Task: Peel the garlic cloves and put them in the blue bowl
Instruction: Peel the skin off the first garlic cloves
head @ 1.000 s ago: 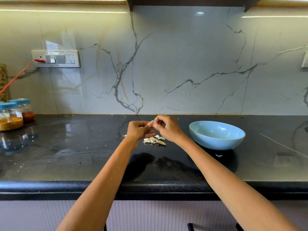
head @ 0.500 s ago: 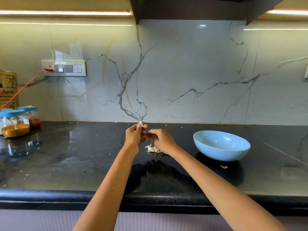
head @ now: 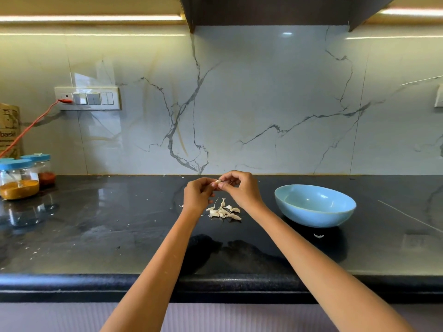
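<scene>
My left hand (head: 197, 195) and my right hand (head: 242, 188) meet above the black counter, both pinching one small white garlic clove (head: 217, 181) between their fingertips. Below them a small heap of garlic cloves and skins (head: 224, 211) lies on the counter. The blue bowl (head: 315, 205) stands to the right of my right hand, and what shows of its inside looks empty.
Two jars with blue lids (head: 19, 178) hold orange and red powder at the far left, beside a brown paper bag (head: 9, 130). An orange cable (head: 31, 128) runs from the wall socket. A skin scrap (head: 318, 235) lies in front of the bowl. The counter's front edge (head: 221, 283) is near me.
My right hand has come up from the heap to meet my left hand at the clove. The view has tilted upward slightly.
</scene>
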